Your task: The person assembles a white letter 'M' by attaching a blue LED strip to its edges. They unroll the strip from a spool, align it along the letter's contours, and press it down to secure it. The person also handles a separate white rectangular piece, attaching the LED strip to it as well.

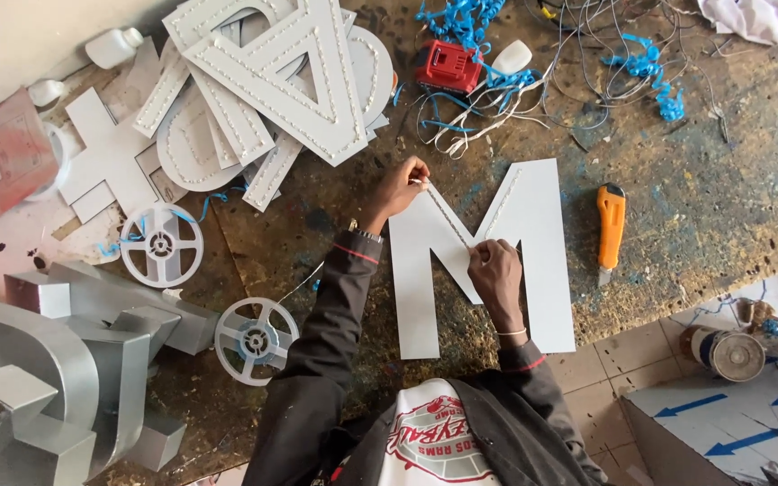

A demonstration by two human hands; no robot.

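A flat white M-shaped letter panel (533, 270) lies on the stained workbench (695, 207). A thin light strip (447, 216) runs along the letter's left diagonal, and another strip lies on the right diagonal. My left hand (400, 187) pinches the upper end of the left strip at the letter's top left corner. My right hand (497, 270) presses the strip's lower end down at the middle notch of the letter.
An orange utility knife (610, 225) lies right of the letter. A pile of white letter panels (263, 90) sits at upper left, two empty reels (162, 245) below it, metal letter shells (56, 360) at lower left. A red battery (447, 65) and tangled wires (587, 45) lie behind.
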